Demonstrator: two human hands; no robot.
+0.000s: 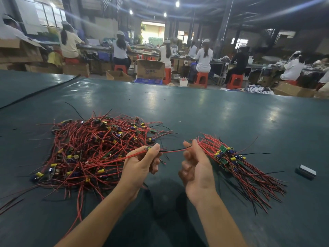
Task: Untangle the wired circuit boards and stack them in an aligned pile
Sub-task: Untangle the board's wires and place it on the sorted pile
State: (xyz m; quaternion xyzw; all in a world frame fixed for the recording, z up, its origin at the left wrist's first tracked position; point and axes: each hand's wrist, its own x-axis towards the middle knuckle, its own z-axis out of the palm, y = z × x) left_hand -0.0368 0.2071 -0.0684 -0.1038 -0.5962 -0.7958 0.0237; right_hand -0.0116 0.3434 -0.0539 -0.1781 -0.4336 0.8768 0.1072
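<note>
My left hand (142, 163) pinches one small circuit board (148, 148) between thumb and fingertip, held up off the table (213, 113). Its red and black wire pair (175, 150) runs straight across to my right hand (195, 168), parallel to the table's near edge. That hand's fingers are curled and the pair meets it between thumb and forefinger, but the hand is blurred and I cannot tell whether it grips the pair. More red leads trail from the board down over my left palm toward the left.

I count two groups of boards on the table. One is a loose tangled heap (92, 148) left of my left hand, with leads pointing every way. The other is a sorted pile (229, 157) just right of my right hand. Its boards are bunched in the middle, and its long axis runs from the far left toward the table's near right corner, where the leads fan out. One small dark block (306, 172) lies apart, further toward the right edge.
</note>
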